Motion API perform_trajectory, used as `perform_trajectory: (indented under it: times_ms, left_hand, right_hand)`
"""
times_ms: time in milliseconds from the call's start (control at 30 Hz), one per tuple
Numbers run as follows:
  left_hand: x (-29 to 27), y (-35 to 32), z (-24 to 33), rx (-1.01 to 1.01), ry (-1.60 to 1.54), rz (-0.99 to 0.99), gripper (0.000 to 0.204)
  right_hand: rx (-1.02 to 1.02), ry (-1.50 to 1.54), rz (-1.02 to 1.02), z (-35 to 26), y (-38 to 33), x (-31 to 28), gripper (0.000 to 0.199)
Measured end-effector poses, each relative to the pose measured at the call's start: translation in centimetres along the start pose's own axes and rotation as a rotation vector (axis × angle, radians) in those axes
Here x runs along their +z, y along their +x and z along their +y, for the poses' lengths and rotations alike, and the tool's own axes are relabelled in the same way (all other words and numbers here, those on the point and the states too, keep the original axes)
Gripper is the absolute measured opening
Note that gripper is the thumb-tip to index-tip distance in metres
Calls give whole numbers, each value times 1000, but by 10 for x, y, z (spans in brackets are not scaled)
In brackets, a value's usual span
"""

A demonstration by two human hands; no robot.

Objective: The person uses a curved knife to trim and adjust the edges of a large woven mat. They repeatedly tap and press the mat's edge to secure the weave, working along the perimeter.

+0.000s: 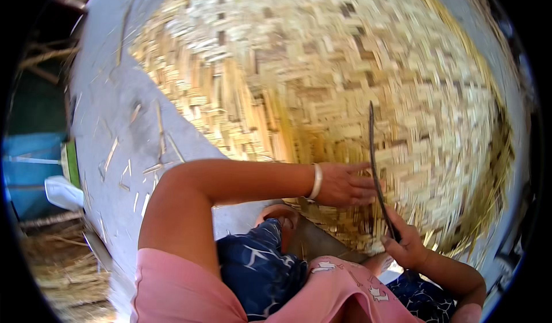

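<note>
A large woven mat of pale split-bamboo strips (322, 81) spreads over the floor in front of me. My right hand (407, 246) is wrapped round the lower end of a long, thin, dark curved knife (372, 145), seen nearly edge-on. Its blade points away from me above the weave; whether it touches the mat I cannot tell. My left hand (347, 185), with a white bangle (315, 181) at the wrist, reaches across to the right. Its fingers are stretched out over the mat, close to the blade's left side, with nothing in them.
Grey floor (115, 116) shows at the left, with loose strips and splinters scattered on it. A bundle of straw-like strips (63, 265) lies at the lower left, near a blue panel (34, 173). My foot (280, 212) is at the mat's near edge. Frayed strip ends (489, 208) line the mat's right side.
</note>
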State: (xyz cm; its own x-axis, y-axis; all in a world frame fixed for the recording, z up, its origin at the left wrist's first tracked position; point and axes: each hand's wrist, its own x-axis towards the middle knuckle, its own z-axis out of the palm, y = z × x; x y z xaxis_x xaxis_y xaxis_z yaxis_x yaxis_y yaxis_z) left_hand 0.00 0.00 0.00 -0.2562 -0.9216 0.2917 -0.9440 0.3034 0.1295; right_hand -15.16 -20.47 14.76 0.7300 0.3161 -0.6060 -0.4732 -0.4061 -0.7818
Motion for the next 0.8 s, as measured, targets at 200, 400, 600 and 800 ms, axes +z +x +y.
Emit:
perform_trajectory:
  times_ms: [200, 400, 600, 800]
  left_hand:
    - [-90, -142, -24, -1391, 169, 219, 26]
    - [-80, -275, -85, -1782, -170, 705, 34]
    - [-74, -301, -130, -1957, -470, 409, 32]
    - [-92, -308, -137, -2008, -962, 689, 18]
  right_hand:
    - [-288, -497, -43, -54, 79, 39, 65]
    - [-429, -520, 123, -14, 147, 116, 64]
    - [-273, -950, 235, 35, 184, 130, 72]
    - [-283, -963, 259, 40, 185, 135, 74]
